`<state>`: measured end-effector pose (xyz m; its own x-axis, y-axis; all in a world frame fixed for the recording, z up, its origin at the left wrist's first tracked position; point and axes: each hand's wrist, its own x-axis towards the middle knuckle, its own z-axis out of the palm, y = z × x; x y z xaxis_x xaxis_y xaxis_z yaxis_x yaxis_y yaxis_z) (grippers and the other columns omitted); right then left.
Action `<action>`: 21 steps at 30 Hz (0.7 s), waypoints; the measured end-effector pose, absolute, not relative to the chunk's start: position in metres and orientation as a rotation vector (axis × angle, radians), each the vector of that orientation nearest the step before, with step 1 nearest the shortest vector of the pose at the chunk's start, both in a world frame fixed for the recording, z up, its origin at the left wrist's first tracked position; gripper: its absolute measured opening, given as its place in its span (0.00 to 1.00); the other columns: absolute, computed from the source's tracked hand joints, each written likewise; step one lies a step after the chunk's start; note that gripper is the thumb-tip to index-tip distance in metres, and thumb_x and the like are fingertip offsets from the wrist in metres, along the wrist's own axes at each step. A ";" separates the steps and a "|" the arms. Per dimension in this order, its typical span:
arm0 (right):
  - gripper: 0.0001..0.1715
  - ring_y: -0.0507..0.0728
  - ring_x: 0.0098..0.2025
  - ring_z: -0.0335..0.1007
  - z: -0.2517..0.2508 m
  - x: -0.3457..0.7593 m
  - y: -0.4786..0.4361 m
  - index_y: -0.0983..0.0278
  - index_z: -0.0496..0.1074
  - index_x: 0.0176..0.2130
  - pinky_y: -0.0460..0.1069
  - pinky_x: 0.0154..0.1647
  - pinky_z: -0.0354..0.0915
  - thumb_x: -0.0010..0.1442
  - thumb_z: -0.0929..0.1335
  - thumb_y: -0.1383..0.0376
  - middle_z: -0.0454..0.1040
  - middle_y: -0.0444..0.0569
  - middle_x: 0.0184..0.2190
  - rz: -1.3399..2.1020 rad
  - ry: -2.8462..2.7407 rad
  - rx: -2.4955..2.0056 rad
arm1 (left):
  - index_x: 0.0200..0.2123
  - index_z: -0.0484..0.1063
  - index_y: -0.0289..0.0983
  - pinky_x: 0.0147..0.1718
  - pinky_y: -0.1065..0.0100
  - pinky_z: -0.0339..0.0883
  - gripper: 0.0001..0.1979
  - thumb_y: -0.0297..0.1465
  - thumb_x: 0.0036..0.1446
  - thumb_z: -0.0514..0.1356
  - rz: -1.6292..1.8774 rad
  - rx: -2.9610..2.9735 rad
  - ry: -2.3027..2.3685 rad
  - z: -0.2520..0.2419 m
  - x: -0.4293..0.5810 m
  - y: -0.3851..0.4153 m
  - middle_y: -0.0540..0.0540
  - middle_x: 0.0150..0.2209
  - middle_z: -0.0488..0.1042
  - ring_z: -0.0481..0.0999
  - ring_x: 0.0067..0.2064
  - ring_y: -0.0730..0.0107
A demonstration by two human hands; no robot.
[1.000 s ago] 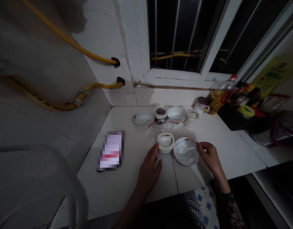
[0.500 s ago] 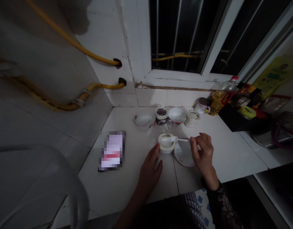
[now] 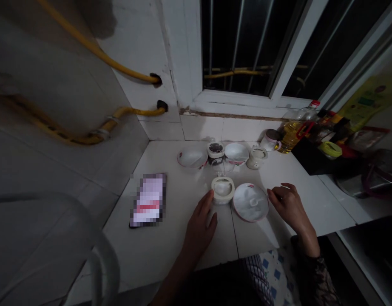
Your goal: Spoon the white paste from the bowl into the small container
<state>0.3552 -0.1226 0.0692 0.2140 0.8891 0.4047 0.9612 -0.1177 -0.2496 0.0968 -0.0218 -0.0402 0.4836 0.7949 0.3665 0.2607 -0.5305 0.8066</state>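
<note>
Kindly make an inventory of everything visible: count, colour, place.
Bowls: 3, white, centre
Jars: 3, pale, centre
Mug: 1, pale, back
Oil bottle: 1, yellow, right
Box: 1, black, right
Small bottles: several, mixed, right
Tub: 1, yellow, right
Pot: 1, silver, right
Pack: 1, yellow, right
Phone: 1, dark, left
Pipes: 2, yellow, upper left
Window: 1, white, top
Worktop: 1, white, centre
Tube: 1, grey, left
Printed cloth: 1, white-blue, bottom
Left hand: 1, bare, at jar
Right hand: 1, bare, beside bowl

1 head camera looks down across the counter.
</note>
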 end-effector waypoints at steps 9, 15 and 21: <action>0.26 0.49 0.19 0.58 0.056 0.341 -0.107 0.61 0.59 0.20 0.58 0.56 0.57 0.68 0.58 0.58 0.63 0.37 0.15 0.097 -1.835 -2.074 | 0.68 0.50 0.48 0.53 0.57 0.73 0.33 0.26 0.62 0.53 1.003 2.049 0.867 -0.041 0.097 -0.022 0.42 0.66 0.62 0.70 0.62 0.58; 0.25 0.50 0.20 0.59 0.054 0.334 -0.102 0.61 0.57 0.20 0.58 0.57 0.59 0.67 0.58 0.58 0.63 0.38 0.15 0.120 -1.762 -2.029 | 0.69 0.50 0.48 0.53 0.58 0.73 0.34 0.26 0.62 0.53 1.003 2.061 0.858 -0.041 0.096 -0.021 0.42 0.66 0.62 0.71 0.61 0.59; 0.27 0.51 0.20 0.57 0.057 0.345 -0.109 0.60 0.55 0.19 0.56 0.53 0.63 0.66 0.58 0.53 0.57 0.38 0.14 0.093 -1.576 -2.027 | 0.68 0.50 0.48 0.54 0.56 0.73 0.32 0.27 0.63 0.53 1.002 2.081 0.875 -0.041 0.097 -0.021 0.42 0.65 0.63 0.70 0.61 0.58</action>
